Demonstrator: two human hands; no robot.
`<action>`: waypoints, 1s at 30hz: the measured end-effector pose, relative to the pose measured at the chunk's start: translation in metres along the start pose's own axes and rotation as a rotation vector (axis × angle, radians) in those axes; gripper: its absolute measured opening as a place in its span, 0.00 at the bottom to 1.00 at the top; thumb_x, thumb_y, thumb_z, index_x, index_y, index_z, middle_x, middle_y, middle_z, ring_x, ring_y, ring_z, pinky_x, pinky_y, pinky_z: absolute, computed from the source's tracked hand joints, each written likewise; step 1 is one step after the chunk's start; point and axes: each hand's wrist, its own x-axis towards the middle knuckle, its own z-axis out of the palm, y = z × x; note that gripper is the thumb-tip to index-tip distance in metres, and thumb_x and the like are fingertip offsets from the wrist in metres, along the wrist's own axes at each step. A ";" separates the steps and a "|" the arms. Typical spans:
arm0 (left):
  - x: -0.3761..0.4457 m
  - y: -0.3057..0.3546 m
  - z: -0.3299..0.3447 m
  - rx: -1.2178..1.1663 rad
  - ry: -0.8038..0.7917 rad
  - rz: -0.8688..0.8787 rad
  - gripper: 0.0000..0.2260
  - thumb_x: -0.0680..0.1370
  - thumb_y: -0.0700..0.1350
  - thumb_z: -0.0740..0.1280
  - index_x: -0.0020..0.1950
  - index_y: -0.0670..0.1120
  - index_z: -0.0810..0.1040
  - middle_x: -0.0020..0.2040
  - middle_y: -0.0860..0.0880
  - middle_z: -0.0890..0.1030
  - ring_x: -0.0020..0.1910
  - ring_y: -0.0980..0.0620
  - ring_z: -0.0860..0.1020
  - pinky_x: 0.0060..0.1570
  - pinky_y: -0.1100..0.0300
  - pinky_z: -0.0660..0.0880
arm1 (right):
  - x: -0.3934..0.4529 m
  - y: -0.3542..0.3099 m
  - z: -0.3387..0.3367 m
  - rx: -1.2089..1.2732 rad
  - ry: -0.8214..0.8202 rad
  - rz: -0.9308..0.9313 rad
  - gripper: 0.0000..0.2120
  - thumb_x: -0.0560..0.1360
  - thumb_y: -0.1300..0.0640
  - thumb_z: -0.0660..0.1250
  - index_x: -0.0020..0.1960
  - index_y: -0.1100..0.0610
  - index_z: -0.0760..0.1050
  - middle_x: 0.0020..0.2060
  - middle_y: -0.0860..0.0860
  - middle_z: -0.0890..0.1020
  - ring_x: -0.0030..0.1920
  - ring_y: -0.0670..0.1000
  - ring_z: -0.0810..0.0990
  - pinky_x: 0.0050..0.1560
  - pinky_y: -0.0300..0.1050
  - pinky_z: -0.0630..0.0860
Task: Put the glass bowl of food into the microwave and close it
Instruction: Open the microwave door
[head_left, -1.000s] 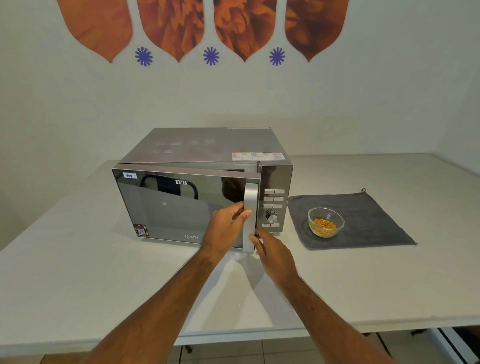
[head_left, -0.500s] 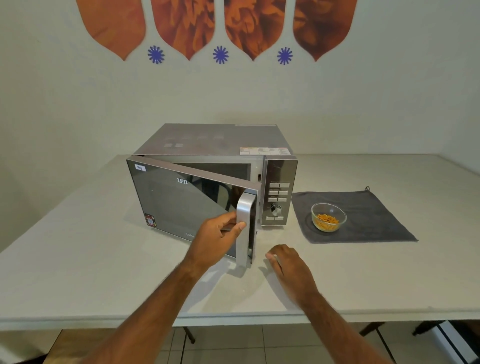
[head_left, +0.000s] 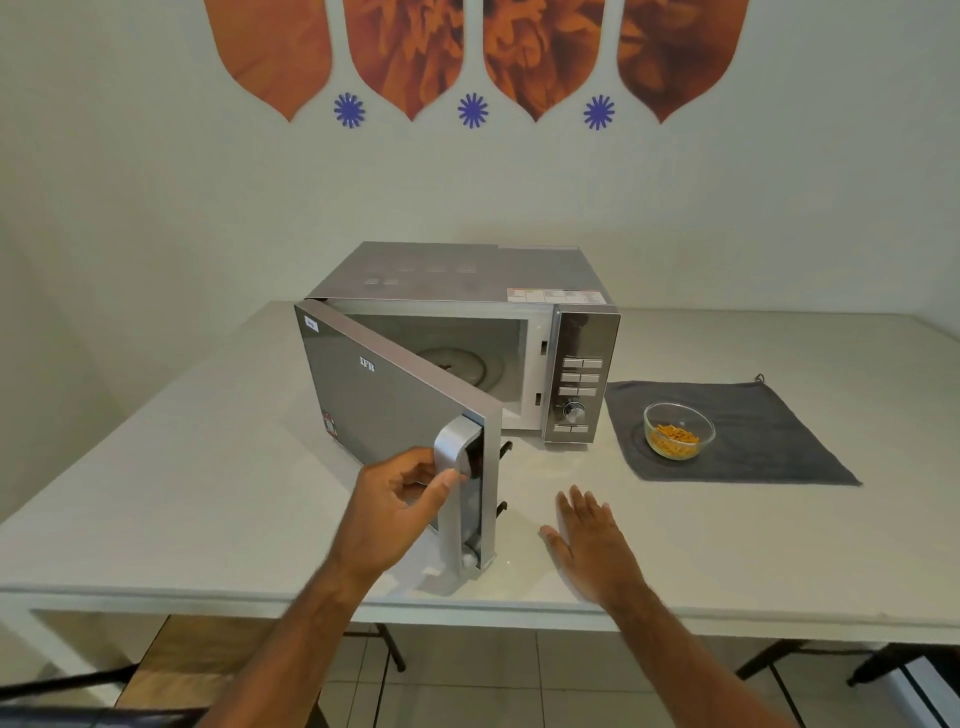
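Glass bowl of food waits; nearest, the left hand (head_left: 395, 512) has its fingers (head_left: 415, 470) curled around the door handle (head_left: 453, 467), holding the microwave (head_left: 467, 280) door wide. The right hand (head_left: 589, 540) hovers flat, fingers spread, holding nothing, over the tabletop (head_left: 182, 467). Farther right, the glass bowl (head_left: 678, 430) sits on a grey cloth (head_left: 769, 441), clear of the door's swing.

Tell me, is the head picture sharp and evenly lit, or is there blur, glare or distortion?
Head view: soft, even light with faint shadows; the microwave door mirrors the room mildly; the glass bowl looks sharp; the left hand on the handle is slightly soft; wide-angle bending shows in the table edge.
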 end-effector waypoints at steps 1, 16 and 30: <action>-0.003 -0.001 -0.003 -0.003 0.013 0.005 0.12 0.79 0.63 0.69 0.55 0.59 0.85 0.51 0.59 0.89 0.55 0.53 0.87 0.51 0.68 0.82 | 0.000 0.001 0.000 -0.018 -0.001 -0.002 0.36 0.85 0.36 0.44 0.86 0.55 0.46 0.85 0.57 0.46 0.85 0.58 0.45 0.84 0.55 0.42; -0.054 0.013 -0.077 -0.216 0.392 0.059 0.15 0.85 0.60 0.62 0.49 0.50 0.78 0.37 0.47 0.77 0.33 0.44 0.76 0.32 0.52 0.76 | 0.001 0.001 0.001 -0.051 0.007 -0.014 0.37 0.85 0.35 0.45 0.86 0.54 0.46 0.85 0.56 0.47 0.85 0.57 0.46 0.85 0.56 0.44; -0.072 -0.009 -0.165 -0.016 0.713 -0.028 0.17 0.89 0.50 0.53 0.52 0.53 0.80 0.46 0.59 0.81 0.47 0.65 0.78 0.46 0.74 0.74 | 0.002 0.006 0.005 -0.054 0.007 -0.017 0.37 0.84 0.34 0.45 0.86 0.55 0.46 0.85 0.56 0.48 0.85 0.57 0.48 0.85 0.56 0.47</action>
